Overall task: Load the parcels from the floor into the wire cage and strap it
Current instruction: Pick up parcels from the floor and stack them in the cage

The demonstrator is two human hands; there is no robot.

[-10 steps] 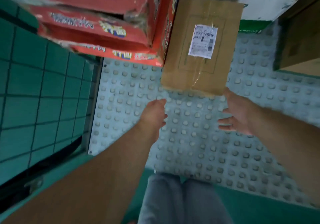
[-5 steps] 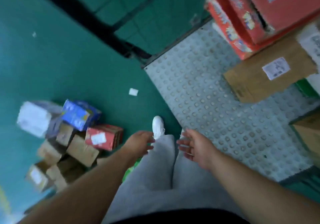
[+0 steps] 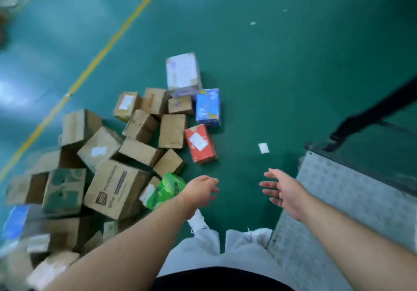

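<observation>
A heap of parcels lies on the green floor at the left: several brown cartons, among them a large one [image 3: 115, 189], plus a red box [image 3: 199, 143], a blue box [image 3: 208, 107], a white box [image 3: 182, 72] and a green packet [image 3: 167, 189]. My left hand [image 3: 199, 191] hovers empty with loosely curled fingers just right of the green packet. My right hand [image 3: 285, 191] is spread and empty above bare floor. The cage's studded grey floor plate [image 3: 352, 202] shows at the right edge, with a black strap [image 3: 370, 112] hanging above it.
A yellow line [image 3: 94, 63] crosses the floor at the upper left. A white scrap of paper [image 3: 263, 148] lies between the red box and the cage plate. My white shoes and grey trousers [image 3: 225, 252] are below my hands.
My view has swung left from the cage's inside to the parcel heap on the floor. Both hands have drawn back from the brown parcel in the cage and hang empty.
</observation>
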